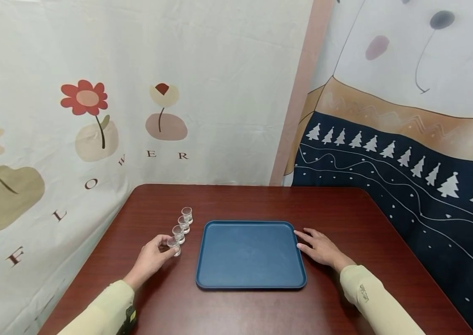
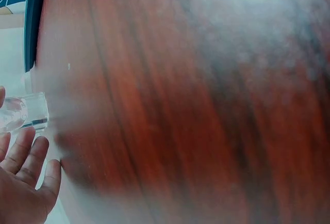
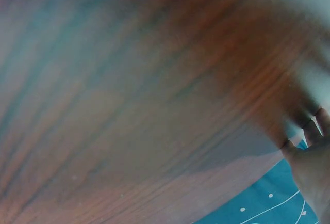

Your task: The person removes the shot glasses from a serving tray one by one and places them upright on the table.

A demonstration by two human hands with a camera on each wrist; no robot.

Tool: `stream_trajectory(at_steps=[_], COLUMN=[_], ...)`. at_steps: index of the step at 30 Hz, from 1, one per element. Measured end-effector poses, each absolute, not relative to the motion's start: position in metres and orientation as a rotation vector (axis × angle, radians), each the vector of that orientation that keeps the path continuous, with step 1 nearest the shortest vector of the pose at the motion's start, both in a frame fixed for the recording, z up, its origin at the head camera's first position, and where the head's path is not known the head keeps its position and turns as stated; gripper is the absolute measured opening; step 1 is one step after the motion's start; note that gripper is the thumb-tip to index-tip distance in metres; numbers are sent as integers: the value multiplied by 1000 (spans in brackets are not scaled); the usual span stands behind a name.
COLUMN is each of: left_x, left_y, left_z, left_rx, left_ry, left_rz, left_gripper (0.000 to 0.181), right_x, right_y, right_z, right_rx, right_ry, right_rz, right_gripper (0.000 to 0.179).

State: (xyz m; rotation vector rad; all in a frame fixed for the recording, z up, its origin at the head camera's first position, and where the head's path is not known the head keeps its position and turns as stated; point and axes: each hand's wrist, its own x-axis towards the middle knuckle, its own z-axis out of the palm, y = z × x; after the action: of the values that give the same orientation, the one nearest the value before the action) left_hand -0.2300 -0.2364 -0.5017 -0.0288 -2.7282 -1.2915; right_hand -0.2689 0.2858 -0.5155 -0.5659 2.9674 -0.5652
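Observation:
Several small clear shot glasses stand in a slanting row left of a blue tray [image 1: 251, 256]. My left hand [image 1: 150, 258] holds the nearest shot glass [image 1: 174, 246] between thumb and fingers. In the left wrist view that glass [image 2: 35, 111] shows at the left edge, with the fingers [image 2: 34, 159] beside it. Behind it stand the other glasses [image 1: 179, 234], close together. My right hand [image 1: 322, 247] lies at the tray's right rim, fingers spread and fairly straight, fingertips right at the edge. The right wrist view catches only part of this hand [image 3: 312, 162].
All of this is on a dark red-brown wooden table [image 1: 245, 311] with rounded far corners. A pale cloth printed with flowers and letters [image 1: 219, 93] hangs behind and to the left. On the right hangs a dark blue cloth with white trees [image 1: 429, 209].

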Motion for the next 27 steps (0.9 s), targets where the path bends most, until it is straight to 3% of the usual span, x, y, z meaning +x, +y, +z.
stream_trajectory(at_steps=[14, 27], left_x=[-240, -283], left_y=[-238, -176], left_z=[-479, -444], left_rx=[48, -269], left_ry=[-2707, -2731], left_rz=[-1246, -1011], left_gripper=[55, 59], right_x=[-270, -281], right_y=[283, 271], right_z=[-513, -489], right_rx=[-550, -436], right_ry=[2959, 2996], right_rz=[-577, -532], right_gripper=[56, 62])
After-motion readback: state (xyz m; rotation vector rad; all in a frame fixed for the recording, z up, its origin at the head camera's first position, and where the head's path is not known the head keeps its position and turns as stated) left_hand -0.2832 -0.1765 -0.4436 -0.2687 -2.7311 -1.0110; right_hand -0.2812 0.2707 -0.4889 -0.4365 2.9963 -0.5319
